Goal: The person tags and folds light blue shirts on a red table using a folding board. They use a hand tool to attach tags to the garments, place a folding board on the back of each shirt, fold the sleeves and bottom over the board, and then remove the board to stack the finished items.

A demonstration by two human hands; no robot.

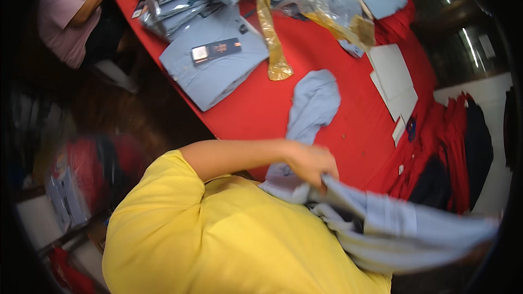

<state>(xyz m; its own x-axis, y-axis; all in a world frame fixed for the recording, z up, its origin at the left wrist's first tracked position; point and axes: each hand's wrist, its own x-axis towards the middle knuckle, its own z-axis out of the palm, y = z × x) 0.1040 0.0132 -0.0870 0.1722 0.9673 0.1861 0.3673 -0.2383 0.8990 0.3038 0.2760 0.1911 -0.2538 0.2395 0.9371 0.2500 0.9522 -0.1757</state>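
Note:
A light blue shirt (392,223) is stretched out in front of my yellow top, its right part smeared by motion. My left hand (313,163) is closed on the shirt's edge, the forearm crossing in front of my chest. One sleeve (316,100) of the shirt trails onto the red-covered table (245,114). At the far right, beside the outer end of the cloth, a dark blurred patch looks like my right hand (480,251); its fingers cannot be made out.
A folded blue shirt (185,79) with a dark tag lies near the left table edge, before bagged shirts (180,0). Crumpled clear plastic with brown tape (267,27) and white card sheets (393,79) lie farther back. Red and dark garments (452,152) hang at right. Another person (68,16) is at far left.

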